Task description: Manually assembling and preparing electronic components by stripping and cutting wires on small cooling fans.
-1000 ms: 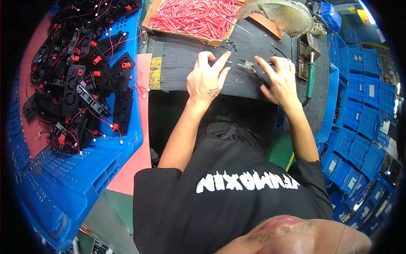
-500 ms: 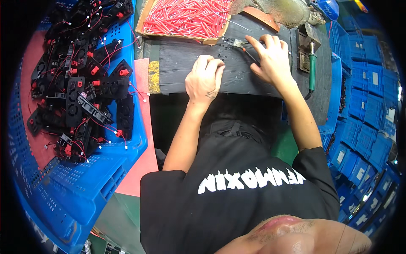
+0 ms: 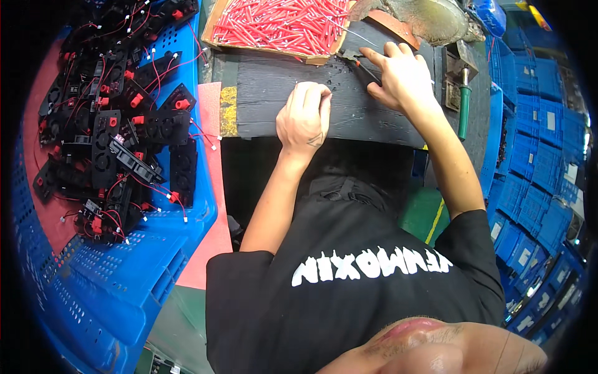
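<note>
My left hand [image 3: 303, 117] is closed above the near part of the dark work board [image 3: 268, 112]. Its fingers are curled inward, hiding whatever they may hold. Farther right, my right hand [image 3: 402, 78] is over the board with thumb and index finger apart. Between and just beyond those two fingers lies a slim tool with a dark handle and an orange part [image 3: 367, 70]; I cannot make out its kind. Small dark bits are scattered on the board between my hands. Beyond them stands a cardboard box [image 3: 317, 60] full of thin red tubular pieces with pale ends.
A green-handled soldering iron [image 3: 464, 112] sits in a metal holder [image 3: 453, 93] at right. Left is a blue crate [image 3: 118, 280] heaped with black fan units [image 3: 112, 156] and red wires. Stacked blue bins [image 3: 542, 137] line the right side. A crusted grey object [image 3: 436, 22] is at the back.
My right hand has shifted slightly up and right. A whitish scrap near its index fingertip no longer shows. My left hand stays nearly in place, still closed.
</note>
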The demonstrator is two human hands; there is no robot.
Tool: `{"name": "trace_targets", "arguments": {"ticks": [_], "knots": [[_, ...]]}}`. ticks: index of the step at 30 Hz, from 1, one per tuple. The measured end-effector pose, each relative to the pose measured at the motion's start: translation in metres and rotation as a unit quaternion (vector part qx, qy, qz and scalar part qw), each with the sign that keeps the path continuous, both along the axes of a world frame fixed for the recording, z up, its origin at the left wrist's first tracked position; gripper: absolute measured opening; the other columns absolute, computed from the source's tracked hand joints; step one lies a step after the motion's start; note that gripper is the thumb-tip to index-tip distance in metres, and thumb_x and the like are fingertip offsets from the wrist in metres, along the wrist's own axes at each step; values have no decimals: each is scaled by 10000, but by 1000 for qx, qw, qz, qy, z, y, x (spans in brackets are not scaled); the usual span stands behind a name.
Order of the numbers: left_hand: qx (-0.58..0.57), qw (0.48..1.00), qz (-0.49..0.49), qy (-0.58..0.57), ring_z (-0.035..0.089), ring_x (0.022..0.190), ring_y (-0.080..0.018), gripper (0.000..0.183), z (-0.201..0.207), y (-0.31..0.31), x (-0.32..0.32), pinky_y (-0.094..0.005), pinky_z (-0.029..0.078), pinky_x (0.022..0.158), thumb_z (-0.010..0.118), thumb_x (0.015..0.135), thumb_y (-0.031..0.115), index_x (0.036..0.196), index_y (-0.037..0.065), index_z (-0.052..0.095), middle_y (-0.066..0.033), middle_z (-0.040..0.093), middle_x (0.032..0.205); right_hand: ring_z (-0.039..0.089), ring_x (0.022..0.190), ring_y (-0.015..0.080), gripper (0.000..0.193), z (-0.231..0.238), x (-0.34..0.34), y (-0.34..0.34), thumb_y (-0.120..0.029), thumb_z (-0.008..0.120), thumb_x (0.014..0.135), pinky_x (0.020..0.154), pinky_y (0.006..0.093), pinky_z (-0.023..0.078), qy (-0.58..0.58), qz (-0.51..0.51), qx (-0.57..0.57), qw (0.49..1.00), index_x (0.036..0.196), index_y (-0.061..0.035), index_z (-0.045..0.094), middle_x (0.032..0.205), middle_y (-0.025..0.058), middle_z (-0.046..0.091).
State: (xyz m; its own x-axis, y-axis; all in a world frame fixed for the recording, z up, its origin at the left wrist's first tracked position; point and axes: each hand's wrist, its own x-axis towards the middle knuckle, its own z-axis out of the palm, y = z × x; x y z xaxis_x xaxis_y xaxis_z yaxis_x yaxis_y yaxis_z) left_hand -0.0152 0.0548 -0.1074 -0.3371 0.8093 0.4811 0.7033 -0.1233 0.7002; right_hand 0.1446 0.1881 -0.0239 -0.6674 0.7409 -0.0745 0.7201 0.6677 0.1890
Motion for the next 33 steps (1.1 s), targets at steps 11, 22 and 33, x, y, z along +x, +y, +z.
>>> {"name": "trace_targets", "arguments": {"ticks": [11,22,33], "knots": [[-5,1000,10,-3,639,677,-210,169,3,2,1,-325,507,602,751,839,14,967,91,672,-42,650,888,637,1135,322,557,16,-13,7,-311,773,755,930,480,550,-37,-37,-65,996,1295,-196,701,1146,144,670],[-26,999,24,35,605,615,-175,187,2,3,5,-313,492,567,761,816,15,962,99,680,-24,661,891,712,909,369,161,9,-22,1,-134,703,793,749,470,617,17,28,-34,999,889,-18,759,965,187,720],[3,999,22,27,556,571,-150,173,-1,4,5,-305,478,555,764,833,32,973,101,688,-18,646,873,668,967,313,544,-32,23,4,-225,781,732,870,430,565,156,-14,-87,984,1268,-173,701,1009,120,661]]}}
